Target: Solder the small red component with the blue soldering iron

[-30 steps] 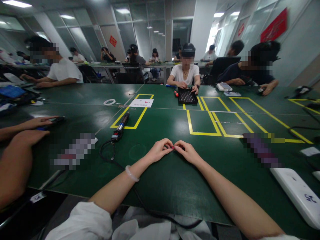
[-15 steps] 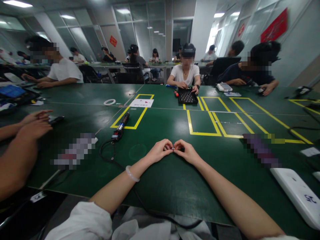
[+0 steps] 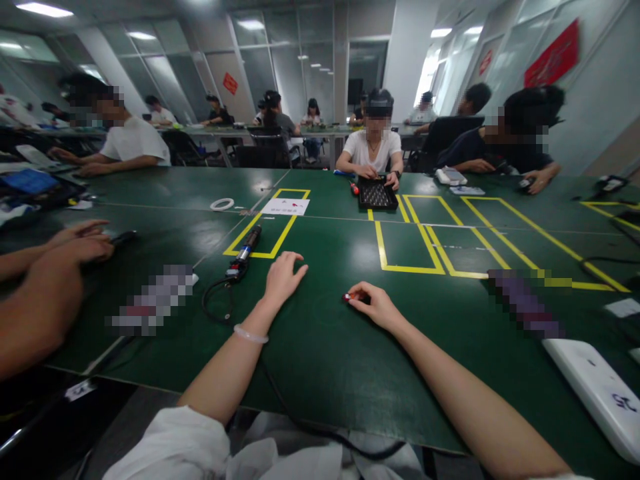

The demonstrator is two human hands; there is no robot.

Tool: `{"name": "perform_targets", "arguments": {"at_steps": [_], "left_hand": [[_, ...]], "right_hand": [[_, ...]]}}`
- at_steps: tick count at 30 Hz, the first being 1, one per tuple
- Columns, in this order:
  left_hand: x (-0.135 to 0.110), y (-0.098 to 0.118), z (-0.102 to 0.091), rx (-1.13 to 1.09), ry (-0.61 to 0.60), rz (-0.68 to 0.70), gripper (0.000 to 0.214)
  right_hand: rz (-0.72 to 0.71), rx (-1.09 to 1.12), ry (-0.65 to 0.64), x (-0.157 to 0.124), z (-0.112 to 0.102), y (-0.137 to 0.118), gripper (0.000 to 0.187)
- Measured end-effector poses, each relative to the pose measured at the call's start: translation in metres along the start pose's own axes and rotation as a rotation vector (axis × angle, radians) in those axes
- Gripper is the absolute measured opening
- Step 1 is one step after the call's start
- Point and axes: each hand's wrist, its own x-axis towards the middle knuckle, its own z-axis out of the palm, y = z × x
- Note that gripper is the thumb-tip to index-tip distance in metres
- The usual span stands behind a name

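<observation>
My right hand (image 3: 376,305) rests on the green table (image 3: 320,353) and pinches a small red part (image 3: 346,297) at its fingertips. My left hand (image 3: 283,275) is off the part, with its fingers stretched out and nothing in it. It hovers left of centre, reaching toward a black electric screwdriver (image 3: 245,251) that lies on the table with its cord curling beside it. A pale bangle (image 3: 251,335) sits on my left wrist.
Yellow tape rectangles (image 3: 407,247) mark the table. A black tray (image 3: 377,195) stands before a person opposite. A white paper (image 3: 285,206) and a white tape ring (image 3: 222,204) lie farther off. A white device (image 3: 595,390) lies at right. A neighbour's arms (image 3: 45,280) reach in from the left.
My left hand has let go of the small red part and moved left and forward toward the screwdriver. My right hand keeps the part.
</observation>
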Motion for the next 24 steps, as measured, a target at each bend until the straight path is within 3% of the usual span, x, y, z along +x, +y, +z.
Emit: {"name": "perform_targets", "arguments": {"at_steps": [4, 7, 10, 15, 24], "left_hand": [[0.007, -0.06, -0.021, 0.329, 0.106, -0.283, 0.052], [0.005, -0.092, -0.036, 0.414, 0.006, -0.437, 0.059], [0.004, -0.11, -0.047, 0.433, -0.059, -0.511, 0.058], [0.005, -0.124, -0.052, 0.38, -0.127, -0.599, 0.06], [0.007, -0.117, -0.049, 0.392, -0.218, -0.481, 0.065]], "right_hand": [[0.004, 0.007, 0.001, 0.0, 0.001, 0.0, 0.016], [0.01, 0.01, 0.001, 0.0, 0.001, -0.001, 0.016], [0.008, 0.005, -0.008, 0.0, 0.001, -0.001, 0.015], [0.006, -0.016, -0.008, 0.0, 0.0, 0.0, 0.015], [0.009, -0.023, -0.013, -0.001, 0.001, 0.002, 0.016]]}}
